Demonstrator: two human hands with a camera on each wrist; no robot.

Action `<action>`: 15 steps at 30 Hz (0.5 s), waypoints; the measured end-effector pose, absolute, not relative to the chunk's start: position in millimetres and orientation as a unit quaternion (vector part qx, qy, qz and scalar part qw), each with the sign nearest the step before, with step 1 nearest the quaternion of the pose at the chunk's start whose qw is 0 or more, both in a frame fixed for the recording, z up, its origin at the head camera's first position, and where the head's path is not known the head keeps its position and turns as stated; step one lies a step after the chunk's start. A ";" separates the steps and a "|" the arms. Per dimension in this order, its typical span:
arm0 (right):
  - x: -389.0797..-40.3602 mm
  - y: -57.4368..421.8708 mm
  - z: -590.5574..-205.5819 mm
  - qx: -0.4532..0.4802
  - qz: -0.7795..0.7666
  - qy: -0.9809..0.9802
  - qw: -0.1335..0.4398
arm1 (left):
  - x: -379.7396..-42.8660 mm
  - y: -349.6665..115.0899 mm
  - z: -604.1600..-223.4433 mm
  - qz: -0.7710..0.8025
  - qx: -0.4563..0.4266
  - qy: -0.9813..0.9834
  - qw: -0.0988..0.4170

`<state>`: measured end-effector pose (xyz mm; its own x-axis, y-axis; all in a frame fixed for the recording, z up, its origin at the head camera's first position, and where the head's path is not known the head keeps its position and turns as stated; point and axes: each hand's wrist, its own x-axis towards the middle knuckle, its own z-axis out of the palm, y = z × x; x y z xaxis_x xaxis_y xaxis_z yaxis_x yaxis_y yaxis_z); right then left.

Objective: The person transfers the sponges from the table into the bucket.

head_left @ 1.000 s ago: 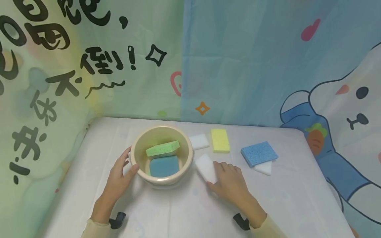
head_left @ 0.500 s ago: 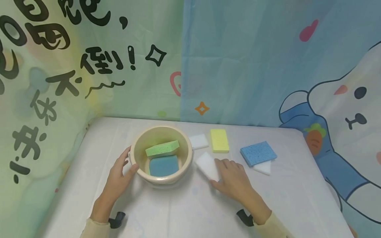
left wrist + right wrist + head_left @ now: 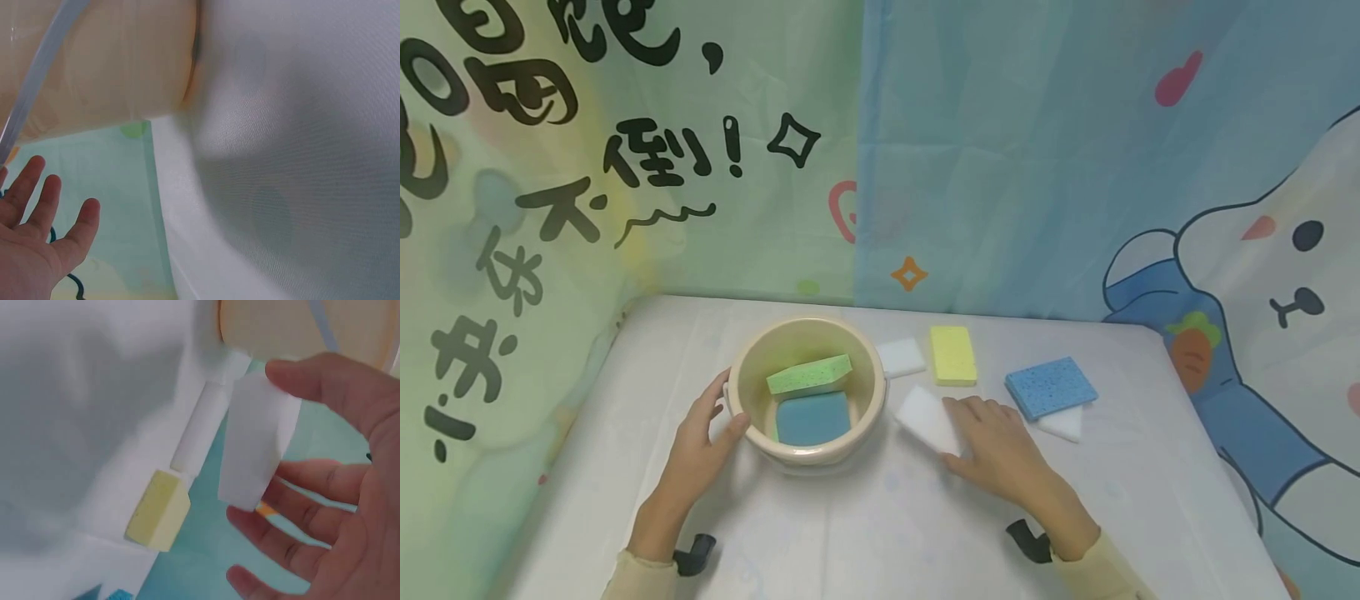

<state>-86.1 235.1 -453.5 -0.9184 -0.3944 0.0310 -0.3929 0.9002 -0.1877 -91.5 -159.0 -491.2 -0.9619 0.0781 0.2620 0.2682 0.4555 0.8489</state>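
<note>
My right hand (image 3: 1000, 454) pinches a white sponge (image 3: 927, 419) beside the pot (image 3: 820, 454) | left hand (image 3: 698, 450) touches the pot, fingers spread | yellow sponge (image 3: 953, 356) near | I see a blue sponge (image 3: 1051, 388) hiding part of another white one (image 3: 1064, 425)

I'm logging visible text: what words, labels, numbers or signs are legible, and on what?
"不倒!" in black, on the green side of the backdrop.
"," above it, also black.
Other characters there: slanted or cut off, not surely readable.
None visible on the pot, held white sponge or other sponges.
</note>
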 end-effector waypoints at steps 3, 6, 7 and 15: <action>-86.9 239.3 -449.8 -0.216 -0.100 0.971 0.002 | -91.5 -158.7 -491.0 -0.512 -0.101 -0.848 0.092; -88.0 243.1 -444.2 -0.225 -0.101 0.969 -0.001 | -91.4 -158.6 -491.0 -0.511 -0.100 -0.849 0.091; -88.5 244.1 -441.8 -0.226 -0.101 0.969 -0.002 | -91.3 -158.6 -491.1 -0.512 -0.100 -0.848 0.091; -92.9 250.3 -424.3 -0.244 -0.097 0.965 -0.006 | -91.5 -159.0 -492.7 -0.514 -0.100 -0.847 0.091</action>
<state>-92.9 250.3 -424.3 -0.8805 -0.4702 0.0597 -0.4727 0.8619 -0.1836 -91.5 -159.0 -492.7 -0.9634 0.0768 0.2568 0.2633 0.4505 0.8531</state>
